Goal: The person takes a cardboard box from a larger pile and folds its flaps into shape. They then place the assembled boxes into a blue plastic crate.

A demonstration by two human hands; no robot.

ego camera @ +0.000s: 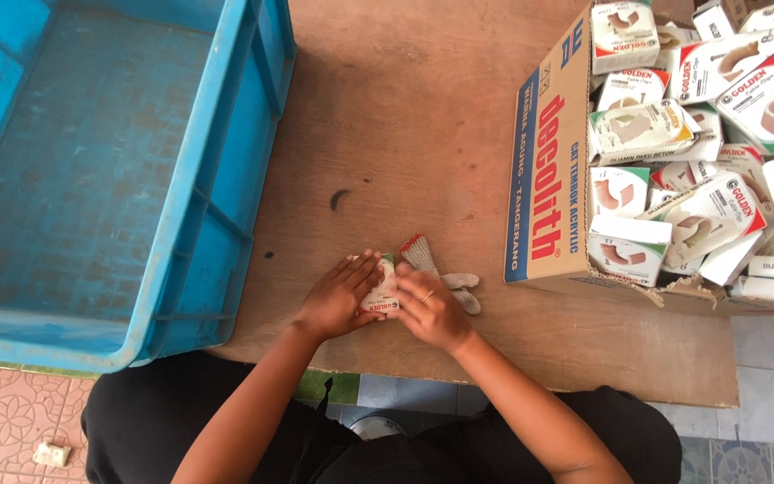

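Brown wood makes up the worktop (pixel 405 116), and near its front edge both hands meet over one small white box (pixel 380 296) with a red and green print. The left hand (pixel 340 298) lies flat on the box's left side, fingers spread and pressing down. The right hand (pixel 430 309), with a ring on one finger, curls its fingers around the box's right side, so the box sits pinched between the two hands and rests on the wood. Just beyond the right hand, touching it or nearly so, lies a pale knitted glove (pixel 441 269) with a red cuff. To the far left stands a big blue plastic crate (pixel 226 224), its corner hanging over the worktop's left edge. On the right sits an open cardboard carton (pixel 548 161), heaped with many more small white boxes (pixel 692 161) of the same kind, lying every which way. A dark smudge (pixel 339 198) marks the wood between crate and carton. Below, patterned floor tiles (pixel 11 417) show.
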